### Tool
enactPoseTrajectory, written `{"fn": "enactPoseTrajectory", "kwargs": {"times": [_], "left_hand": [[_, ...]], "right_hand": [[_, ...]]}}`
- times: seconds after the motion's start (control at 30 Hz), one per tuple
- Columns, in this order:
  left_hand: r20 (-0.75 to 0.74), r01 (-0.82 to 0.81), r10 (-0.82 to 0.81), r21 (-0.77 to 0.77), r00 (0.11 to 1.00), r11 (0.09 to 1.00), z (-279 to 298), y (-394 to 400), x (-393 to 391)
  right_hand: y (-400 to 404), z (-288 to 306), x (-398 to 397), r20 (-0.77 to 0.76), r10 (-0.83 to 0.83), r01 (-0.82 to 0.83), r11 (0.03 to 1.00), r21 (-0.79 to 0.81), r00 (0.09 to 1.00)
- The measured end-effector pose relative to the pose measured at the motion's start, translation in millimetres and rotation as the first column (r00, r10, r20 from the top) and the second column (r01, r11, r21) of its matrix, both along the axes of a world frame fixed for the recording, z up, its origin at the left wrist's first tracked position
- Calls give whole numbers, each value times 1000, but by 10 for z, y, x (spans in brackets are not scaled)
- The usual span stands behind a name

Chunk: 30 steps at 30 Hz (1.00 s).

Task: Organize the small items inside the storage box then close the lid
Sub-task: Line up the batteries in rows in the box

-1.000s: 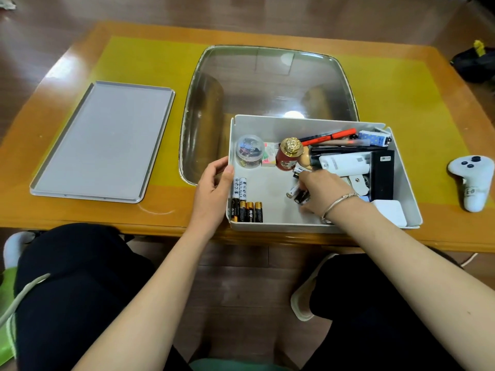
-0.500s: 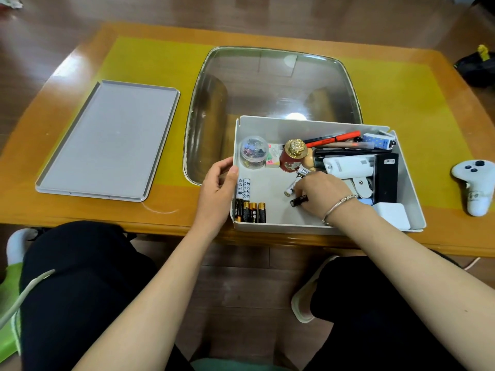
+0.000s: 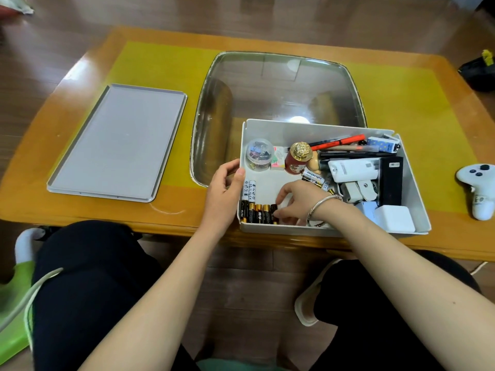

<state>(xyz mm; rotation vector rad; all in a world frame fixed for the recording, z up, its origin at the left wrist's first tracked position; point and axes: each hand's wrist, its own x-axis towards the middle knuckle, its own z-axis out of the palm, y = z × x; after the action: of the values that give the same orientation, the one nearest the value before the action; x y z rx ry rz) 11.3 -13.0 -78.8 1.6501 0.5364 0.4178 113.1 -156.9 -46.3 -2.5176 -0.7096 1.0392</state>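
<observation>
The white storage box stands open at the table's near edge. My left hand grips its left wall. My right hand is inside, pinching a black and gold battery at the right end of a row of batteries in the front left corner. Two white batteries lie behind that row. More loose batteries lie mid-box. The grey lid lies flat on the table's left side.
Also in the box: a clear jar of clips, a red bottle with gold cap, pens, a white power bank, a black case, a white charger. A white controller lies right of it.
My right hand picked a dark battery from the loose pile mid-box and carried it left and nearer, to the end of the battery row. My left hand stayed on the box wall.
</observation>
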Motion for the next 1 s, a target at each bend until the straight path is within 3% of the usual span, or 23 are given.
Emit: {"fn": "enactPoseTrajectory", "kwargs": {"times": [0.33, 0.53, 0.73, 0.8, 0.9, 1.0], "left_hand": [[-2, -4, 4, -10, 1000, 1000, -9, 5, 3], [-2, -1, 1, -20, 1000, 1000, -11, 5, 2], [7, -4, 4, -22, 1000, 1000, -12, 0, 5], [9, -5, 5, -18, 1000, 1000, -16, 1, 5], [9, -8, 8, -17, 1000, 1000, -18, 10, 11], [11, -8, 9, -24, 1000, 1000, -17, 10, 8]], "right_hand": [[54, 48, -35, -24, 93, -93, 996, -10, 995], [61, 30, -56, 75, 177, -178, 984, 5, 981], [43, 62, -46, 73, 196, -197, 980, 0, 978], [16, 110, -15, 52, 130, -132, 991, 30, 990], [-85, 183, 87, 211, -20, 7, 998, 63, 977], [-222, 187, 154, 421, 92, -14, 983, -184, 903]]}}
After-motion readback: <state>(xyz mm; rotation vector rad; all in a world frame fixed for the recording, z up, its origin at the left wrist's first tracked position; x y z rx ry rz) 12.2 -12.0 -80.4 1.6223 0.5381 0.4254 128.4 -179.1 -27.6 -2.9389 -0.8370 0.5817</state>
